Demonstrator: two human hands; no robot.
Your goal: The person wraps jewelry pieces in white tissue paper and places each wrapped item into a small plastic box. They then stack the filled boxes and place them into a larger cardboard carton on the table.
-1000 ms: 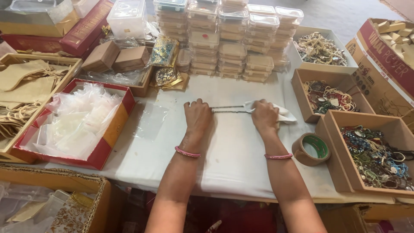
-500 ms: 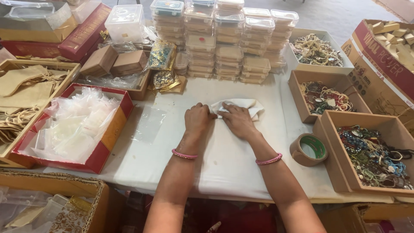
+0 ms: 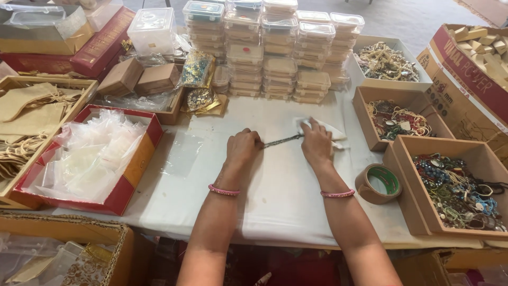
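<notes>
Head view showed a white-clothed table (image 3: 296,201). At centre, the left hand (image 3: 242,149) pinched a thin chain (image 3: 282,141); the right hand (image 3: 316,143) pressed it into a clear pouch (image 3: 328,131). Stacked clear boxes (image 3: 275,47) stood at twelve o'clock.

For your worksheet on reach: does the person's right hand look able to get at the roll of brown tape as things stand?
Probably yes. The roll of brown tape lies on bare cloth just beside the right forearm, nothing between them, though the right hand is pressing on a small clear bag.

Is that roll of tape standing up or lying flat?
Lying flat. The tape roll rests on its side on the table, its hole facing up.
</notes>
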